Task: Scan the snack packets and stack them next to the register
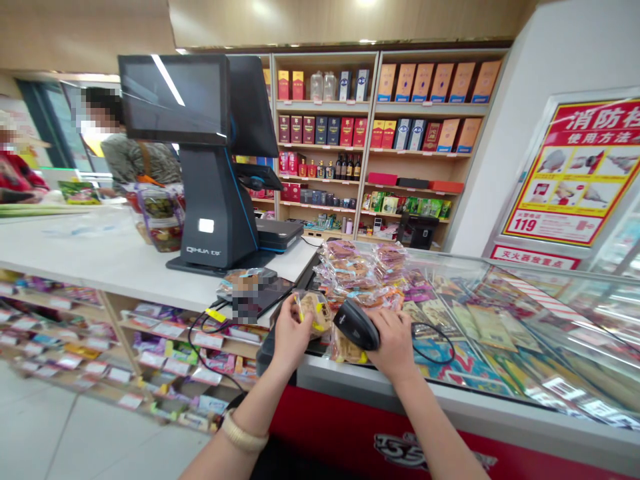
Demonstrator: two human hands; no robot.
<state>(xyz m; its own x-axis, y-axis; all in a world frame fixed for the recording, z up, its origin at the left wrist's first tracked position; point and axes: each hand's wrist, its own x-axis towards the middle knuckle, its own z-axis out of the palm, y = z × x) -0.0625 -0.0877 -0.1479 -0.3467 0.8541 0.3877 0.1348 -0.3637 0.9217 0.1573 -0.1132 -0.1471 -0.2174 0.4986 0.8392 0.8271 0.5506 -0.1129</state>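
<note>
My left hand (291, 331) is closed on a small clear-wrapped snack packet (313, 311), held up just above the edge of the glass freezer lid (500, 320). My right hand (395, 343) grips a black barcode scanner (356, 323), its head turned toward the packet a few centimetres away. A black cable (434, 328) loops from the scanner across the glass. Behind both hands lies a pile of similar wrapped snack packets (363, 270). One more packet (345, 350) lies under the scanner.
A black checkout terminal (210, 167) with two screens stands on the white counter (100, 257), a bag of goods (160, 217) beside it. A person stands beyond the counter at left. Shelves of boxes and bottles (375, 133) fill the back wall.
</note>
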